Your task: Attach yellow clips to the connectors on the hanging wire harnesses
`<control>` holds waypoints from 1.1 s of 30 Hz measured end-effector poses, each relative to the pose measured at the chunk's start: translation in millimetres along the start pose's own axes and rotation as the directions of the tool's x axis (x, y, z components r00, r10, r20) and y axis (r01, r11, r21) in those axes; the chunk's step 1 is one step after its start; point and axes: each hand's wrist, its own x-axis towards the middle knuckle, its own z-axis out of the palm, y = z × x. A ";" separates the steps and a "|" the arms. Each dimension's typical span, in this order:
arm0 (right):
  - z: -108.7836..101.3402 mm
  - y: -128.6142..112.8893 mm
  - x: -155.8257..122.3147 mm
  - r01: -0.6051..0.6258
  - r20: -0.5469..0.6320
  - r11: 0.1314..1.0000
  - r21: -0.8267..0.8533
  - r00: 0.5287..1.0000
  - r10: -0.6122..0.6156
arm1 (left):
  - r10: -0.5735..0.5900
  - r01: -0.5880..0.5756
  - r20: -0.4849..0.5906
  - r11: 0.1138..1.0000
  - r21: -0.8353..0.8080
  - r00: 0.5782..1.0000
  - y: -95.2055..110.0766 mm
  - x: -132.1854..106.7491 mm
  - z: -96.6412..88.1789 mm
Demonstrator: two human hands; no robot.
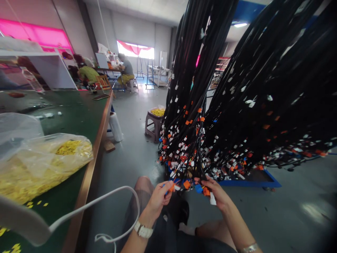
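Thick bundles of black cables (pixel 202 66) hang in front of me, their lower ends crowded with white, orange and blue connectors. My left hand (pixel 158 197), with a white watch at the wrist, is closed in a pinch on a small orange connector (pixel 171 188). Beside it, an orange connector (pixel 186 184) hangs between my hands. My right hand (pixel 216 191) has its fingers closed round cable ends. A blue connector (pixel 198 188) and another orange one (pixel 206 191) stick out by its fingertips, and a white tag (pixel 212 199) hangs below. Exactly which cables it grips is partly hidden.
At left, a green-topped table (pixel 65 109) carries a clear bag of yellow pieces (pixel 71 147). A white cord (pixel 113 191) loops near my left arm. A stool (pixel 152 126) holds more yellow pieces. The blue rack base (pixel 263 181) stands at right. People sit working farther back.
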 end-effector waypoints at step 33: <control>-58.7 -20.7 21.7 0.238 -0.061 0.714 -0.658 0.929 -0.366 | -0.026 0.026 0.002 0.999 0.043 1.000 -1.1 0.9 7.8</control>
